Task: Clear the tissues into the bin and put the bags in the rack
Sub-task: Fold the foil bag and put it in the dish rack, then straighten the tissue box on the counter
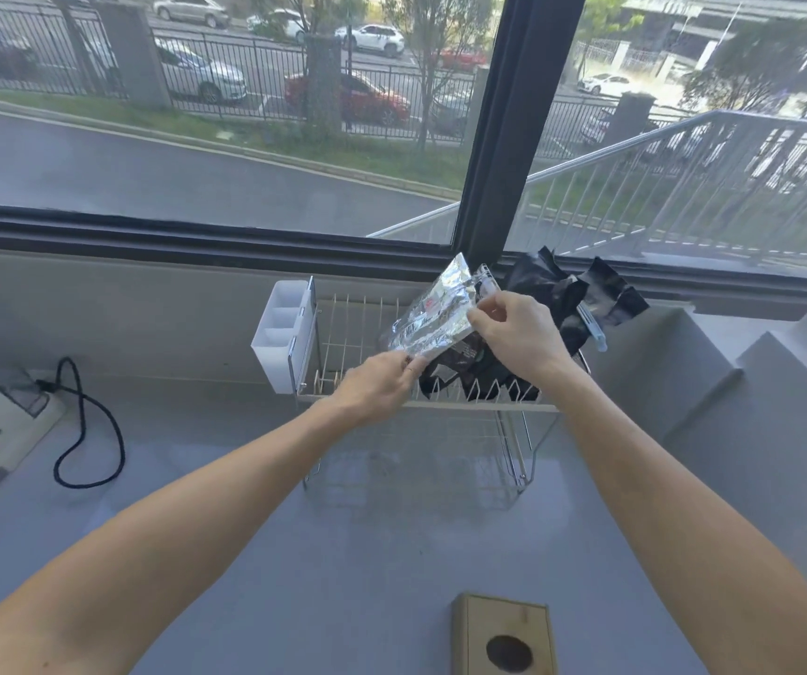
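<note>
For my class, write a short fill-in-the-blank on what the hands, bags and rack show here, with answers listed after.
1. Both hands, left hand and right hand, hold a ____ foil bag.
2. The foil bag is held above the wire ____.
3. Already in the dish rack are ____ bags.
4. The white caddy hangs on the rack's ____ end.

Answers: silver; rack; black; left
</note>
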